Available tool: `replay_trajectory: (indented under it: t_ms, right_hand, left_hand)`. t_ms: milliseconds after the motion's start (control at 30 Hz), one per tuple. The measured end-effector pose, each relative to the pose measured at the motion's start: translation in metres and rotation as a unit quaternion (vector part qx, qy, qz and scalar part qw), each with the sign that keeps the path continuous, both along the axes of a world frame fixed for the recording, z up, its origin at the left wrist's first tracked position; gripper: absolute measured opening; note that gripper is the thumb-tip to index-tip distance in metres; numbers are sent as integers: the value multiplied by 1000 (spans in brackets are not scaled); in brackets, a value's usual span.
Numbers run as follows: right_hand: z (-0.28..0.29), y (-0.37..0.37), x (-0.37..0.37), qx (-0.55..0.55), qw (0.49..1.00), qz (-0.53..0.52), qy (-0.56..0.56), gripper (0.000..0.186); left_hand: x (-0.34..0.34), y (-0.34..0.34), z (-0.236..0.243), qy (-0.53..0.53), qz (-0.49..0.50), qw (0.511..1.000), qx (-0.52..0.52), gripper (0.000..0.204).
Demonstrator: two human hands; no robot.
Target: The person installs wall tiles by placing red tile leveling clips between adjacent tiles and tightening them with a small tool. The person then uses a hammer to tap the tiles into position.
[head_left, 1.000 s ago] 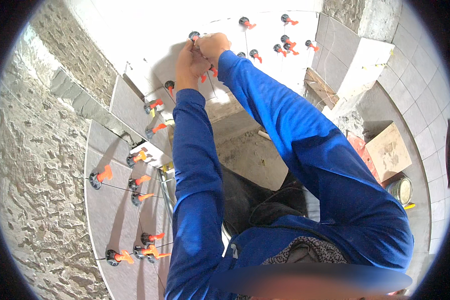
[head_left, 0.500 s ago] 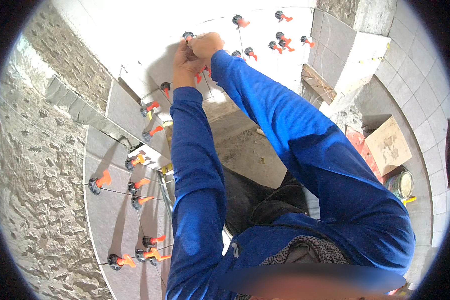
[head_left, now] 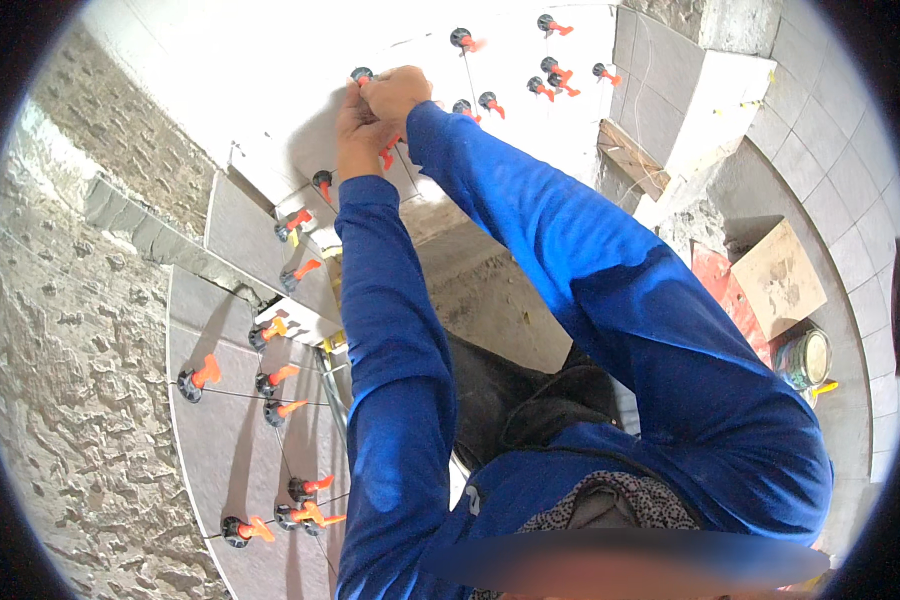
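The left hand (head_left: 360, 128) and right hand (head_left: 398, 92), both curled, meet at a black clip (head_left: 362, 74) on the white wall (head_left: 270, 60) — upper centre of the frame. Whether either pinches it, I cannot tell.

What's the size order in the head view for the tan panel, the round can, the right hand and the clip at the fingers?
Largest to smallest:
1. Tan panel
2. Right hand and round can: too alike to rank
3. Clip, going by its visible part
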State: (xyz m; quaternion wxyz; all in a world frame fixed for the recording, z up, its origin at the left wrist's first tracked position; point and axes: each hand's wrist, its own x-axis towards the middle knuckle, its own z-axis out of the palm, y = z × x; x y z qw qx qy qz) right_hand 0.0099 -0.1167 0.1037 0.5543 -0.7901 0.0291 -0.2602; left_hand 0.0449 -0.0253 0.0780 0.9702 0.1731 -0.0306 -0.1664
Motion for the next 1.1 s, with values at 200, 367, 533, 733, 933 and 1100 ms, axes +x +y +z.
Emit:
replay_trajectory:
  t_ms: [200, 367, 533, 733, 933, 1100]
  right_hand:
    - [8, -8, -8, -27, 991, 99, 84, 48]
    - [14, -10, -23, -44, 996, 65, 46, 34]
    - [2, -81, -50, -26, 982, 161, -97, 37]
    - [-17, -256, -39, 55, 993, 5, -105, 23]
    - [-24, -373, 41, -45, 988, -126, -79, 43]
    - [-29, -400, 84, -103, 991, -84, 33, 46]
  left_hand:
    - [-12, 0, -8, -145, 70, 982, 93, 23]
    - [-31, 4, -7, -344, 246, 742, 520, 31]
    - [-65, 25, 18, -53, 191, 904, 378, 46]
    - [-125, 80, 17, -112, 469, 718, 502, 29]
    - [-118, 119, 0, -60, 485, 628, 605, 42]
    - [-113, 111, -1, -42, 440, 616, 652, 51]
